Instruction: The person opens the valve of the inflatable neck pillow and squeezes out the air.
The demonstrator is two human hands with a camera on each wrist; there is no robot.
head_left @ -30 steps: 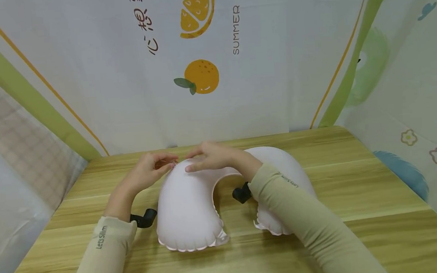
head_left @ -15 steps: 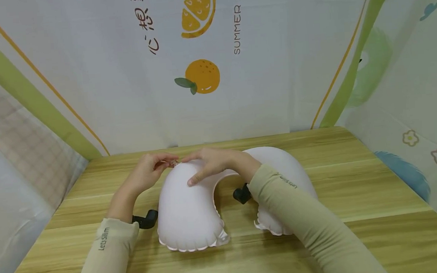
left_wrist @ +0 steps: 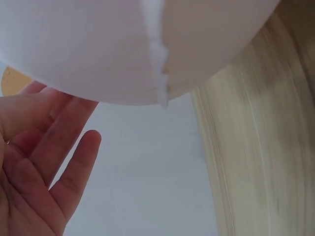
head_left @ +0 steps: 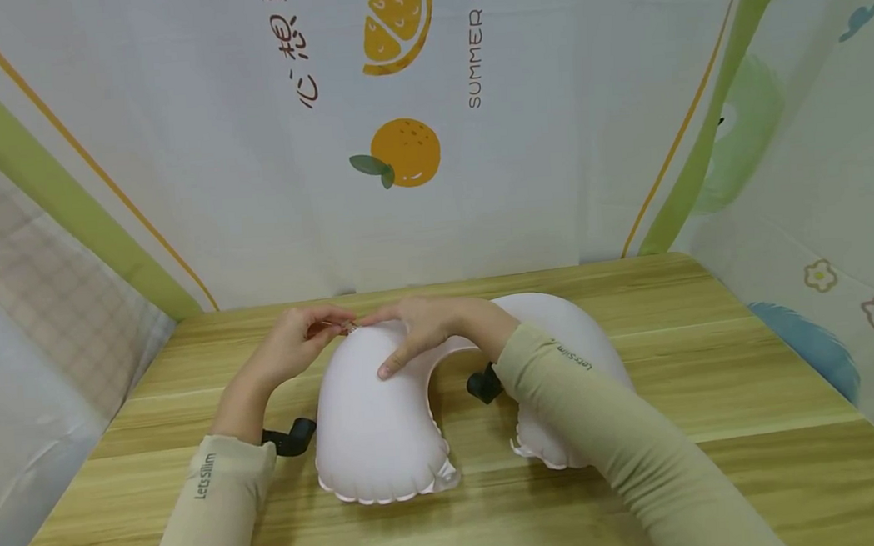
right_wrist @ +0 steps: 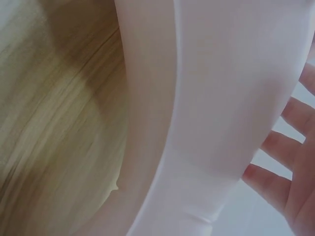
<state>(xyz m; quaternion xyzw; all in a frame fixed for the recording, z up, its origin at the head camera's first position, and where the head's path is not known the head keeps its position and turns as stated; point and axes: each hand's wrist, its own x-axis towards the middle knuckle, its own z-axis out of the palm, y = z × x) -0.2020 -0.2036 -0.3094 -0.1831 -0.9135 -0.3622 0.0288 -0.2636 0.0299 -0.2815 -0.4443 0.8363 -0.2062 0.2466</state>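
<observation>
An inflated, pale pink U-shaped neck pillow lies on the wooden table with its two ends toward me. At the pillow's far left edge, the left hand pinches a small clear piece that looks like its air valve; details are too small to make out. In the left wrist view, the left hand has thumb and forefinger together, partly behind the pillow. The right hand rests on the pillow's upper left with fingers spread. In the right wrist view, fingers touch the pillow's far side.
Black wrist camera mounts stick out at both wrists, close to the pillow. A white curtain printed with oranges hangs behind the wooden tabletop. Patterned cloth hangs at the right side.
The right hand's thumb has slid toward me over the pillow, and its fingers have shifted left toward the left hand. The left hand and pillow have barely moved.
</observation>
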